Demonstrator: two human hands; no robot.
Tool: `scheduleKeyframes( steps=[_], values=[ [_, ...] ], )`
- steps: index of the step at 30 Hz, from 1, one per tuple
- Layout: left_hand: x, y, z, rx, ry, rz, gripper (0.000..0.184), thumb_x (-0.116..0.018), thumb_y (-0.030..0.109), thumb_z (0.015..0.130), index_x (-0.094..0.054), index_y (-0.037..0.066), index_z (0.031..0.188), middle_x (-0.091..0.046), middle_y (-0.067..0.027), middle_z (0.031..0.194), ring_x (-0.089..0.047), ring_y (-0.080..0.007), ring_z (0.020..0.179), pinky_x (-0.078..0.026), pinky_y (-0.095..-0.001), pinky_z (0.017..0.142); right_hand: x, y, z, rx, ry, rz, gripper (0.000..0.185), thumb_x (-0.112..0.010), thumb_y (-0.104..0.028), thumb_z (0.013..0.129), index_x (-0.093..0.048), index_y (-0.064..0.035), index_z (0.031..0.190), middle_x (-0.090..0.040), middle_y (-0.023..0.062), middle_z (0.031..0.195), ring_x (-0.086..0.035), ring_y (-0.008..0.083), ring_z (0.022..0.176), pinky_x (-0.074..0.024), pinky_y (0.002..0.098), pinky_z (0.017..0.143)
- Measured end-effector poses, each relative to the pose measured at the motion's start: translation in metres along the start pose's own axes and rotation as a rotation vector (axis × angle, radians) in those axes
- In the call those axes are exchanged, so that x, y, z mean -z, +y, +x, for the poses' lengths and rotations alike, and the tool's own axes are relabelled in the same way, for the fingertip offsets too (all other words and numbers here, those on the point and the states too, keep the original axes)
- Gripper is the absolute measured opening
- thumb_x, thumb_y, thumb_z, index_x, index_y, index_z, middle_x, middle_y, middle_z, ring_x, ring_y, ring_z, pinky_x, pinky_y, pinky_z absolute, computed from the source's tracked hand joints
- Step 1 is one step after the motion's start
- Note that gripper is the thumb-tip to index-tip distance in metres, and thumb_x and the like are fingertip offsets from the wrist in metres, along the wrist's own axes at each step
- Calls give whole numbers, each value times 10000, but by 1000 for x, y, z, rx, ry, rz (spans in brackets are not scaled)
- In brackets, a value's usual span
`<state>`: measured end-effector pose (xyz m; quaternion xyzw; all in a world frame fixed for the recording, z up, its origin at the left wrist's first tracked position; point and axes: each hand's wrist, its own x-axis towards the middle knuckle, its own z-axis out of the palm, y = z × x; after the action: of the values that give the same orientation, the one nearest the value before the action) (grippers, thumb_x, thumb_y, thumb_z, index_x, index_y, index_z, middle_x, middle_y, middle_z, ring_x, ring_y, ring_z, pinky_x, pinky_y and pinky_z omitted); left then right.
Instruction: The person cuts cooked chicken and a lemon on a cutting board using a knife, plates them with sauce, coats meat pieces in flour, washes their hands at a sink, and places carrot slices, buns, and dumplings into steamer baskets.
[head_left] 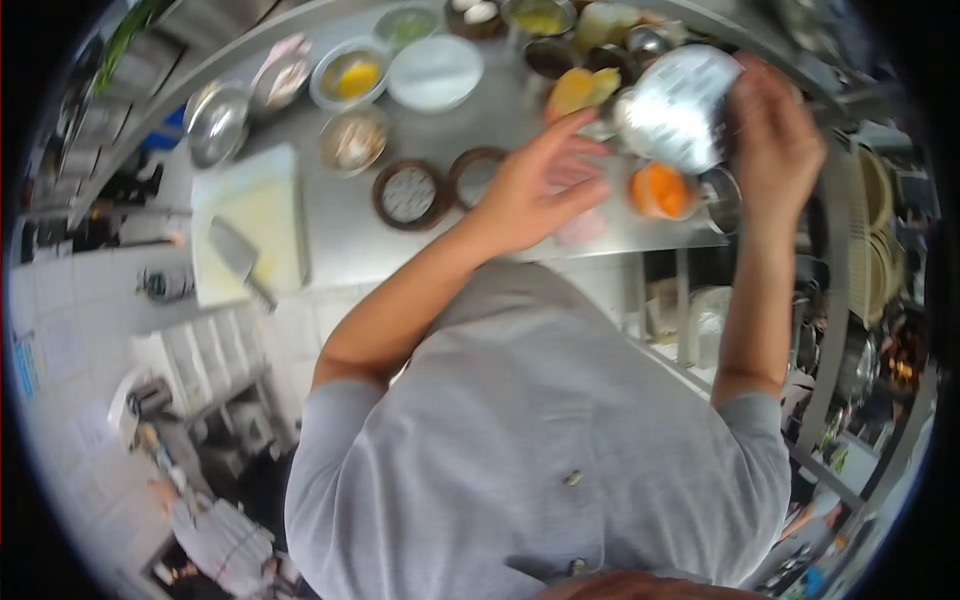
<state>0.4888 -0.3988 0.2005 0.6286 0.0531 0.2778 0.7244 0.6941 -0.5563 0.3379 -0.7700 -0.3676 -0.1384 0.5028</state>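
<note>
Yellow food (pixel 357 79) is already placed inside a bowl. My left hand (pixel 545 190) is empty, with fingers loosely spread. My right hand (pixel 780 140) grasps a shiny metal bowl (pixel 670 115), tilted and not set down, close to orange food (pixel 660 192).

At left, 1 other person (pixel 220 540) is in the room. A knife (pixel 233 247) lies on the cutting board (pixel 283 180), upon the metallic table (pixel 345 235).

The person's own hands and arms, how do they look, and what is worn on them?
The left hand and right hand are bare, without gloves; the blur hides whether there are rings. No watch shows. The left sleeve and right sleeve are short and grey, matching the shirt.
</note>
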Motion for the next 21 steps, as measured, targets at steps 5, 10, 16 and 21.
scheduleKeyframes(
  steps=[5,10,16,21],
  values=[
    [61,-39,-35,271,-154,735,397,-661,153,1106,-649,11,1476,-781,-179,1248,-773,-264,1122,-601,-406,995,-88,84,-166,-302,-434,190,261,-709,-176,1102,-799,-26,1296,-836,152,1066,-787,214,933,-607,369,851],
    [171,-94,-107,64,-96,1482,488,-639,228,1061,-624,75,1525,-625,-206,1544,-562,-446,1446,-438,-625,1167,6,156,-173,-475,-466,-282,252,-728,-220,1049,-806,-40,1207,-811,226,1072,-789,362,911,-619,446,843],
    [185,-128,-152,207,-186,1649,772,-540,589,1108,-456,110,1709,-315,-208,1816,-198,-457,1695,-82,-739,1320,25,283,-138,-387,-456,-595,224,-730,-162,975,-819,-84,1165,-816,184,1176,-805,362,1042,-632,489,887],
    [176,-131,-151,259,-115,1615,756,-569,544,1103,-479,78,1692,-348,-248,1791,-267,-478,1667,-101,-763,1300,-13,309,-118,-275,-1093,-1083,259,-739,-106,946,-814,-44,1186,-807,171,1267,-793,370,1152,-654,480,953]
  ],
)
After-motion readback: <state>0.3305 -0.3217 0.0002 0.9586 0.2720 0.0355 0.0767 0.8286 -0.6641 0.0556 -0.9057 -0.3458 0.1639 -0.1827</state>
